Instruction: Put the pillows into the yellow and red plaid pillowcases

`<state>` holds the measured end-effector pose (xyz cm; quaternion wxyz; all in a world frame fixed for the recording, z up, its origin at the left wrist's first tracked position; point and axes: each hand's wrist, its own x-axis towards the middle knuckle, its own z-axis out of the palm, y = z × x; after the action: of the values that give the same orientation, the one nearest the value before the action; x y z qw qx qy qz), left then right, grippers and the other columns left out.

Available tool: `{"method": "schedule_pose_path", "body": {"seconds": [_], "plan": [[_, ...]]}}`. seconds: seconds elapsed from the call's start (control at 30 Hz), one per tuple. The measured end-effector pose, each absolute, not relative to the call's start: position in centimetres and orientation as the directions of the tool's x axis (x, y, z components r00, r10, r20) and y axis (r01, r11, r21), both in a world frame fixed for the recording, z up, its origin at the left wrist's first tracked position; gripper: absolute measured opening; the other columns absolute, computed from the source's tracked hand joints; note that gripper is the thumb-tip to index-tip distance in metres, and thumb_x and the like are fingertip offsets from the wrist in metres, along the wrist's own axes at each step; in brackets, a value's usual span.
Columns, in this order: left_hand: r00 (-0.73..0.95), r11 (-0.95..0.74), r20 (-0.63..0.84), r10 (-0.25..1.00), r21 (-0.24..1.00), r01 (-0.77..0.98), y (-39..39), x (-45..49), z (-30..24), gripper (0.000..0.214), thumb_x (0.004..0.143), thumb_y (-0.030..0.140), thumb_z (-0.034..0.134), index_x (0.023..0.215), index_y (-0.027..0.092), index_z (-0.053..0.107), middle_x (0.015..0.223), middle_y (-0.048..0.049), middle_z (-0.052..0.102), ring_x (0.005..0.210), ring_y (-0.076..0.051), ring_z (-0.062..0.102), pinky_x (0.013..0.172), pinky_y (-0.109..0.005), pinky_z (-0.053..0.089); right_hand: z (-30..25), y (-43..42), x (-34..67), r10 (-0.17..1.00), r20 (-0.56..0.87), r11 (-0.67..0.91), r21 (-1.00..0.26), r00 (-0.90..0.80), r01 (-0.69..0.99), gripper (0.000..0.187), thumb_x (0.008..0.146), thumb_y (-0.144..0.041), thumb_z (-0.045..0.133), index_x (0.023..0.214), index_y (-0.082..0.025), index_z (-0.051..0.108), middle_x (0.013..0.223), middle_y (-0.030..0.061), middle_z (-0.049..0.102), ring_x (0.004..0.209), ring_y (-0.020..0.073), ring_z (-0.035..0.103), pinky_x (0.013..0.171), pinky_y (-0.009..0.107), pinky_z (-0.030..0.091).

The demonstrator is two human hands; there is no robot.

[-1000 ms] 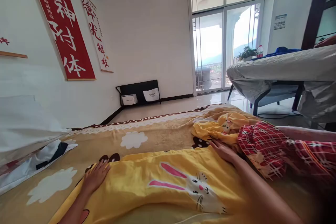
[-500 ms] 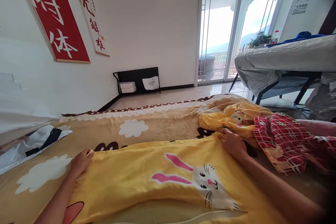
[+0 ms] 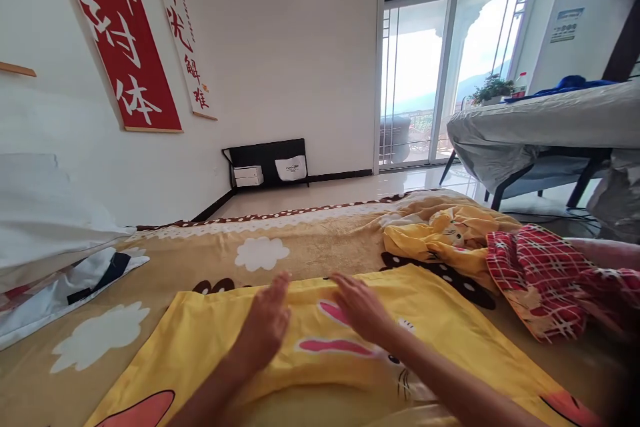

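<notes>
A yellow cloth with a rabbit print (image 3: 215, 340) lies spread in front of me, its far edge fairly straight and its near part running out of view. Over the middle of it is my left hand (image 3: 265, 323), slightly blurred, fingers stretched forward and holding nothing. My right hand (image 3: 363, 310) is just to the right, open with its fingers extended, near the pink rabbit ears. I cannot tell whether either palm touches the fabric. My right forearm covers part of the rabbit's face.
A tan blanket with cloud patterns (image 3: 320, 240) lies underneath. On the right are a crumpled yellow garment (image 3: 425, 240) and a red plaid cloth (image 3: 540, 280). White cloth (image 3: 95, 273) lies at the left. Farther off stand a covered table (image 3: 550, 120) and a black panel (image 3: 265, 153) against the wall.
Both hands have let go of the yellow cloth's far corners and moved inward to its middle. The view has tilted up slightly.
</notes>
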<state>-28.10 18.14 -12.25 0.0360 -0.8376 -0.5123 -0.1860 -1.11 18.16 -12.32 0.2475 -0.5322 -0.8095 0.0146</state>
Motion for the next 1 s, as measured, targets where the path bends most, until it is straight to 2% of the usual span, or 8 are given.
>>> {"method": "schedule_pose_path", "body": {"seconds": [0.1, 0.2, 0.33, 0.57, 0.67, 0.73, 0.87, 1.0], "plan": [[0.570, -0.585, 0.133, 0.811, 0.163, 0.795, 16.6, -25.6, -14.8, 0.056, 0.096, 0.043, 0.023, 0.149, 0.026, 0.019, 0.155, -0.0011, 0.022, 0.141, -0.019, 0.023, 0.116, -0.039, 0.017, -13.1, 17.0, -6.2, 0.817, 0.276, 0.576, -0.397, -0.506, 0.715, 0.049, 0.094, -0.036, 0.031, 0.137, -0.017, 0.047, 0.141, 0.0099, 0.047, 0.129, 0.0233, 0.043, 0.108, 0.040, 0.032], [0.360, -0.362, 0.041, 0.932, 0.134, 0.922, 18.2, -29.7, -15.3, 0.056, 0.094, 0.051, 0.024, 0.147, 0.030, 0.027, 0.155, 0.0011, 0.021, 0.142, -0.020, 0.020, 0.116, -0.044, 0.015, -13.9, 17.6, -4.7, 0.825, 0.195, 0.562, -0.379, -0.530, 0.735, 0.055, 0.094, -0.048, 0.033, 0.141, -0.021, 0.042, 0.148, 0.0079, 0.036, 0.137, 0.0243, 0.030, 0.113, 0.046, 0.022], [0.054, -0.057, 0.078, 0.995, 0.044, 0.997, 21.1, -36.4, -15.0, 0.056, 0.094, 0.045, 0.029, 0.146, 0.026, 0.031, 0.154, -0.0035, 0.024, 0.142, -0.021, 0.022, 0.114, -0.045, 0.017, -14.3, 18.9, 3.9, 0.909, 0.119, 0.417, -0.306, -0.400, 0.856, 0.062, 0.094, -0.056, 0.025, 0.143, -0.022, 0.038, 0.150, 0.0074, 0.031, 0.140, 0.0226, 0.024, 0.114, 0.046, 0.019], [-0.038, 0.033, 0.310, 0.950, 0.022, 0.999, 19.6, -37.1, -14.4, 0.055, 0.090, 0.022, 0.028, 0.142, 0.006, 0.037, 0.151, -0.0137, 0.028, 0.141, -0.023, 0.025, 0.117, -0.044, 0.012, -14.5, 16.6, 15.0, 0.996, 0.009, 0.088, -0.181, -0.087, 0.980, 0.063, 0.093, -0.050, 0.024, 0.147, -0.017, 0.030, 0.153, 0.0093, 0.022, 0.141, 0.0229, 0.019, 0.113, 0.048, 0.019], [0.012, -0.036, 0.170, 0.985, 0.137, 0.990, 16.3, -33.9, -13.1, 0.058, 0.088, 0.021, 0.031, 0.142, 0.002, 0.034, 0.151, -0.0140, 0.028, 0.140, -0.022, 0.026, 0.116, -0.038, 0.020, -13.8, 15.6, 12.0, 0.999, 0.037, 0.022, -0.159, -0.016, 0.987, 0.055, 0.093, -0.036, 0.028, 0.141, -0.013, 0.041, 0.149, 0.0144, 0.031, 0.139, 0.0257, 0.026, 0.111, 0.049, 0.024], [0.173, -0.171, 0.010, 0.985, 0.236, 0.956, 13.5, -30.6, -12.4, 0.062, 0.090, 0.033, 0.034, 0.144, 0.003, 0.032, 0.152, -0.0137, 0.026, 0.140, -0.021, 0.026, 0.116, -0.035, 0.022, -13.1, 14.5, 7.3, 0.990, 0.098, 0.117, -0.189, -0.100, 0.975, 0.052, 0.093, -0.032, 0.027, 0.138, -0.014, 0.046, 0.148, 0.0134, 0.034, 0.139, 0.0238, 0.027, 0.112, 0.046, 0.023], [0.573, -0.539, -0.024, 0.819, 0.305, 0.785, 8.9, -25.3, -12.5, 0.067, 0.091, 0.049, 0.038, 0.149, 0.024, 0.020, 0.155, -0.0020, 0.018, 0.143, -0.020, 0.018, 0.118, -0.041, 0.015, -12.0, 10.8, -2.4, 0.833, 0.126, 0.543, -0.375, -0.539, 0.751, 0.055, 0.091, -0.042, 0.037, 0.141, -0.019, 0.042, 0.148, 0.0104, 0.035, 0.138, 0.0229, 0.028, 0.113, 0.042, 0.022], [0.487, -0.481, 0.056, 0.872, 0.292, 0.827, 8.0, -25.9, -13.4, 0.055, 0.093, 0.054, 0.032, 0.144, 0.033, 0.032, 0.153, 0.0001, 0.026, 0.141, -0.022, 0.024, 0.116, -0.049, 0.018, -12.4, 8.7, -3.8, 0.807, 0.098, 0.555, -0.460, -0.582, 0.693, 0.064, 0.089, -0.055, 0.039, 0.145, -0.025, 0.033, 0.152, 0.0065, 0.027, 0.141, 0.0241, 0.022, 0.114, 0.046, 0.015]]}}
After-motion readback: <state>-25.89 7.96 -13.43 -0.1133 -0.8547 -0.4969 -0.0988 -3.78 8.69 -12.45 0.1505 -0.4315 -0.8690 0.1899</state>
